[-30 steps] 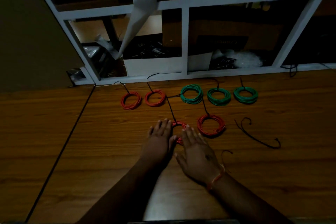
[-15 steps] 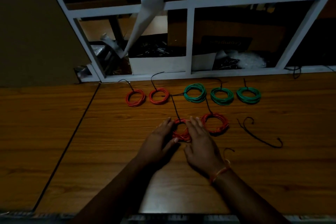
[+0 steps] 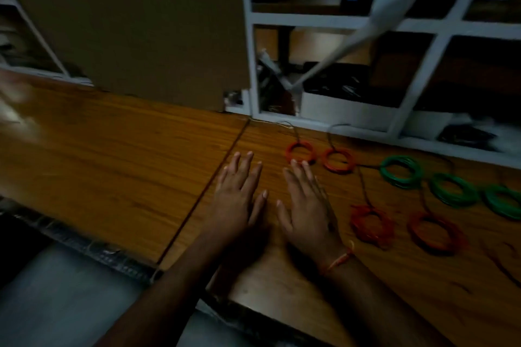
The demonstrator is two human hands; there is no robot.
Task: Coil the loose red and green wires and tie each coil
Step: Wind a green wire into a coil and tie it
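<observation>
Our left hand [image 3: 236,200] and right hand [image 3: 306,205] lie spread and empty, palms down on the brown wooden tabletop [image 3: 118,166] at the frame's centre, probably resting between coils, though we cannot be sure. To their right lie seven bundles: four coiled red wire rings, two behind [image 3: 300,153] [image 3: 337,160] and two in front [image 3: 371,223] [image 3: 435,232], and three coiled green wire rings [image 3: 401,171] [image 3: 454,189] [image 3: 504,201] in a row, seemingly sorted by colour. Thin dark tie strands [image 3: 365,186] trail from several.
</observation>
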